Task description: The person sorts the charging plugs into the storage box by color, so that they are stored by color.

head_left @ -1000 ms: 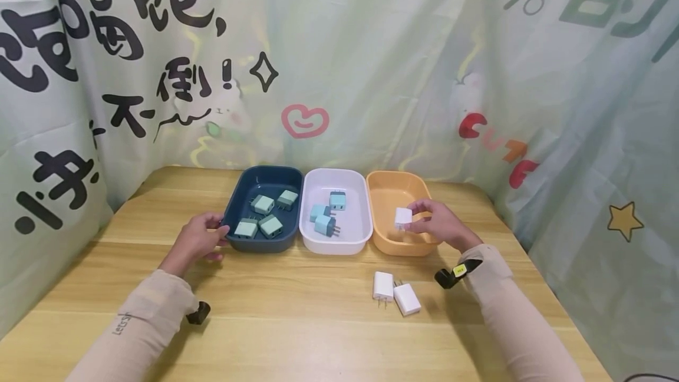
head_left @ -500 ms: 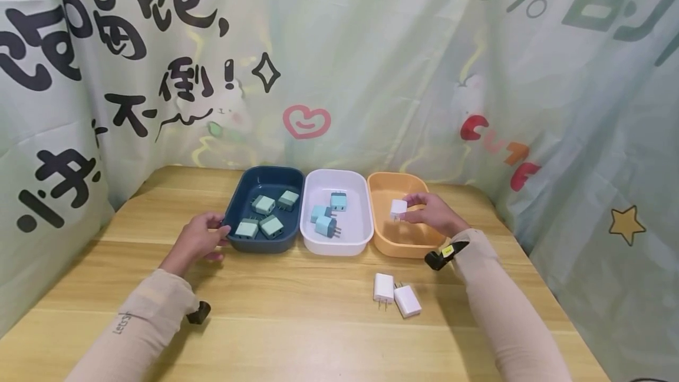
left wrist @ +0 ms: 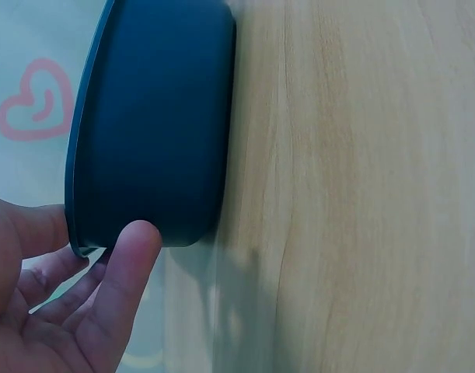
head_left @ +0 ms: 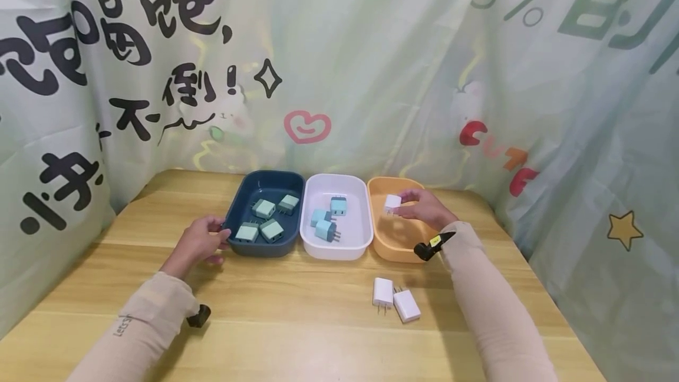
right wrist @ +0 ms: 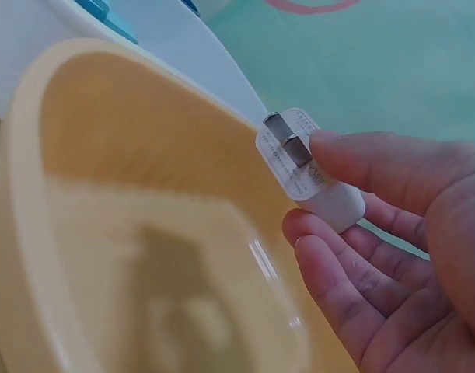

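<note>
My right hand (head_left: pixel 424 210) pinches a white charger plug (head_left: pixel 392 203) between thumb and fingers, above the orange bin (head_left: pixel 404 254). In the right wrist view the plug (right wrist: pixel 311 171) shows its two flat metal prongs, apart from the bin wall. My left hand (head_left: pixel 200 241) holds the near left corner of the navy bin (head_left: pixel 265 247), thumb against its outside and a finger at the rim. Several pale green chargers (head_left: pixel 263 209) lie in the navy bin. Two white chargers (head_left: pixel 382 292) lie side by side on the wooden table (head_left: pixel 276 317), in front of the bins.
Between the navy and orange bins stands a white bin (head_left: pixel 336 251), with three light blue chargers (head_left: pixel 338 206) inside. The three bins form a row near the back of the table. A printed curtain (head_left: pixel 382 75) hangs behind and along both sides.
My right hand has moved left and a little farther back over the orange bin, carrying the white charger. My left hand has stayed at the navy bin.
</note>
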### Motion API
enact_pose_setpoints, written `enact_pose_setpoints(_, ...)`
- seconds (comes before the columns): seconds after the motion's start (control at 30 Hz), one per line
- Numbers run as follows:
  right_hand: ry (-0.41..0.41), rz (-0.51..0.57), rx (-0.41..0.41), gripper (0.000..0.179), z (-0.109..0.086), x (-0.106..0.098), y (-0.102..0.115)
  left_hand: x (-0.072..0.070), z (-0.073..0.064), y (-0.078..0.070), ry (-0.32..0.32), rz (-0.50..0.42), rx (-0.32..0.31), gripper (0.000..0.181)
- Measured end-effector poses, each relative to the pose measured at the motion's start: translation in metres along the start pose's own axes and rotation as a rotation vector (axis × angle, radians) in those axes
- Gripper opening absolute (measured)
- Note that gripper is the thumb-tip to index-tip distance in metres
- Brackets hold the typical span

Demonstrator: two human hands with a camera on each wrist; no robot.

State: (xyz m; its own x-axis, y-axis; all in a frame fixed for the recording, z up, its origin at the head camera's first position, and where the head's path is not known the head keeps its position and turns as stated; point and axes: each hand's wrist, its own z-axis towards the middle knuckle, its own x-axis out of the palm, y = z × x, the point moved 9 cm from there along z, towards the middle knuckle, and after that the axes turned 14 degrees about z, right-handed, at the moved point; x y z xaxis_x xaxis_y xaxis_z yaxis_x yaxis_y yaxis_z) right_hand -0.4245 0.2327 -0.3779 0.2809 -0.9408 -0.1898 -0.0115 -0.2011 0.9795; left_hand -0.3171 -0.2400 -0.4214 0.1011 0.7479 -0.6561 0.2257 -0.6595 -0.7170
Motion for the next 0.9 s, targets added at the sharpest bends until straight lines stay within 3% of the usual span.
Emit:
enact_pose_setpoints(0.53, -0.054, -0.001, 0.028, 0.054, 0.012, 0.000, -0.009, 0.000, 0.001, 0.001, -0.001, 0.006, -0.007, 0.046)
enact_pose_setpoints(0.9, -0.017, -0.038, 0.038, 0.047, 0.012, 0.009, -0.011, 0.000, -0.001, -0.001, -0.002, 0.009, 0.003, 0.048)
